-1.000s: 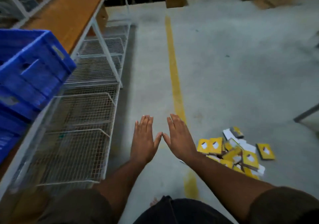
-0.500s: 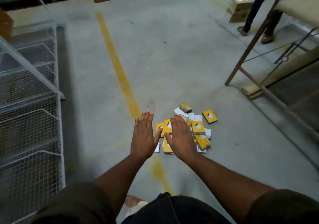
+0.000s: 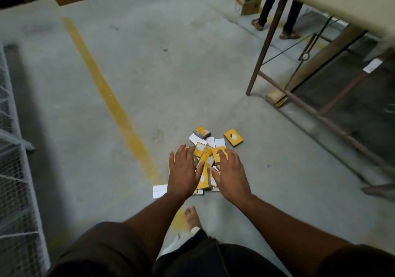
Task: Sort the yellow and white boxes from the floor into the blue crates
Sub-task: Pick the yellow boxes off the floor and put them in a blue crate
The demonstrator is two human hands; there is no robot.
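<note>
Boxes [image 3: 206, 159], yellow and white, lie heaped on the floor [image 3: 128, 67] just right of the yellow line [image 3: 111, 103]; one yellow box [image 3: 233, 137] sits slightly apart at the far right edge of the heap.

Head view: your left hand [image 3: 183, 173] and right hand [image 3: 229, 175] hang over the near side of the heap, palms down, fingers straight and spread, gripping nothing. Contact with the boxes cannot be told. No crates in view. A table frame [image 3: 265, 41] stands to the right, wire racks [image 3: 12, 159] to the left.

Step, judged: reach to gather. Next move calls for lowering both hands, closing on a few boxes, then turning to find the crates.
</note>
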